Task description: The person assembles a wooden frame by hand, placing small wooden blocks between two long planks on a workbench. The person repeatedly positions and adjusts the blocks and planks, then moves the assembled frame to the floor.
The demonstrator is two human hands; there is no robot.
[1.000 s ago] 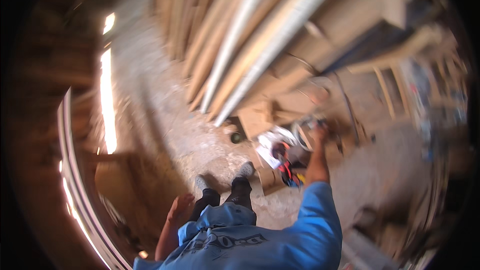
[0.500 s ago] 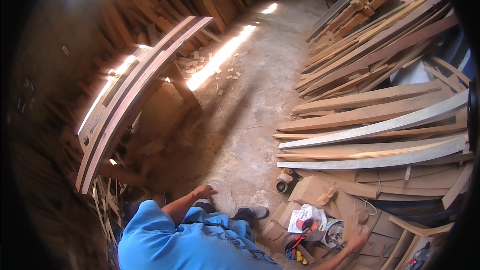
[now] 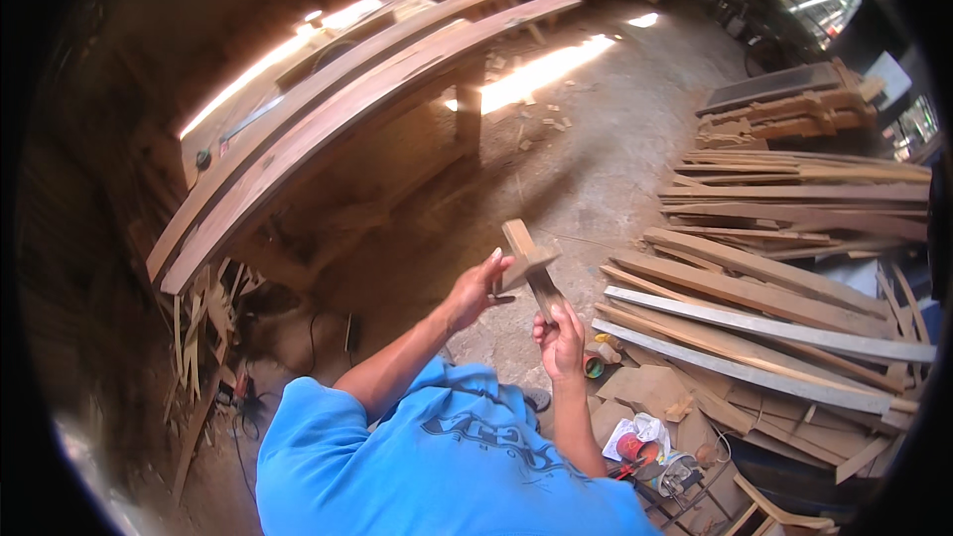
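Note:
In front of my chest I hold a wooden marking gauge, a square bar passing through a crosswise block. My left hand grips the block from the left, its thumb raised along the near face. The lower end of the bar is between the thumb and fingers of my right hand. The tool is tilted, its upper end leaning left. Below and right of my right forearm are a white bucket, a red round item and a crumpled white plastic bag.
Two long boards lie across a workbench at the left. Stacked planks, some whitish, fill the right side. An open green-rimmed can stands by flat cardboard-coloured pieces. Offcuts and a cord lie at the lower left.
My right hand has come up from beside the bucket and now holds the marking gauge. My left hand has risen and taken hold of it too. The view has swung left.

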